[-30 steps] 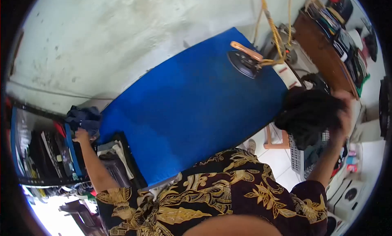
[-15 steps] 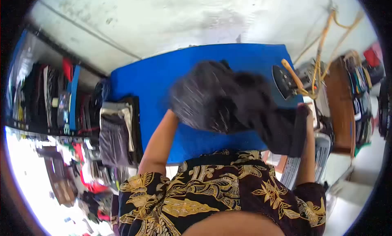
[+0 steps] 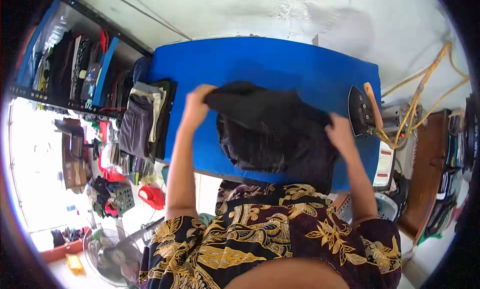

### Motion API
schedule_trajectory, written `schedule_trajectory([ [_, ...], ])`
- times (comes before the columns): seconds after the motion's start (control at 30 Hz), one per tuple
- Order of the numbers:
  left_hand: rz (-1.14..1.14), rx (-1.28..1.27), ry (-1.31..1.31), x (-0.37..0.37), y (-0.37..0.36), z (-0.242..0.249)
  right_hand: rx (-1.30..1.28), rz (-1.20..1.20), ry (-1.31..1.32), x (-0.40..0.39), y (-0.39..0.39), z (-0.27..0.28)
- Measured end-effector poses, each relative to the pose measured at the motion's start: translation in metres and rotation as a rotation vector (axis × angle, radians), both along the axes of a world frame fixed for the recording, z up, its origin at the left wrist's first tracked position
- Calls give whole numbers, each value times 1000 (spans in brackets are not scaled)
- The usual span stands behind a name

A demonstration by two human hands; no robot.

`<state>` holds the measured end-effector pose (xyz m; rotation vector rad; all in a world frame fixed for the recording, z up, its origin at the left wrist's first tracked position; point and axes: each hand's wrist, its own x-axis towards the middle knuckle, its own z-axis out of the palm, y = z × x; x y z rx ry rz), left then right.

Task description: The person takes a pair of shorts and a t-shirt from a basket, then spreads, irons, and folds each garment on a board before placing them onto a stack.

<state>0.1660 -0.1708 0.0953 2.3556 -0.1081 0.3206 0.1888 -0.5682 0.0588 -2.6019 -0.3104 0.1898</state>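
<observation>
A black garment (image 3: 280,131) lies bunched over the blue-covered table (image 3: 310,69); its exact kind does not show. My left hand (image 3: 198,103) is closed on its upper left corner, fingers slightly smeared by motion. At the garment's right edge, my right hand (image 3: 340,131) grips the cloth, with the arm reaching in from below. An iron (image 3: 361,109) with a wooden handle rests on the table to the right of my right hand. Left of my left hand, folded trousers (image 3: 136,124) in grey, cream and black lie at the table's left end.
Shelves packed with clothes (image 3: 65,64) stand at the left. A yellowish cord (image 3: 417,99) hangs by the iron at the right. Below left are a fan (image 3: 112,256) and a basket (image 3: 122,199) with clothes. A brown cabinet (image 3: 425,174) stands at the right.
The garment has come down flatter onto the table. My left hand has moved up to its upper left corner, and my right hand has moved inward to its right edge. The view has shifted.
</observation>
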Motion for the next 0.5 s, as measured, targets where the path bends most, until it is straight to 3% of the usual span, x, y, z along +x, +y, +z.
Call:
schedule_trajectory([
  [0.1,264,-31,-133,-30,26,51,196,-35,-160,20,-26,57],
  [0.23,361,170,-168,-61,52,92,330,15,-327,29,-10,114],
  [0.3,302,503,-154,-76,49,112,362,-1,-294,17,13,141],
  [0.37,96,483,-240,-80,7,118,522,155,-523,-1,41,153],
  [0.43,-347,170,-276,-79,-44,108,529,244,-519,-33,72,177],
  [0.5,-388,102,-179,-97,-74,79,486,354,-507,-70,96,209],
])
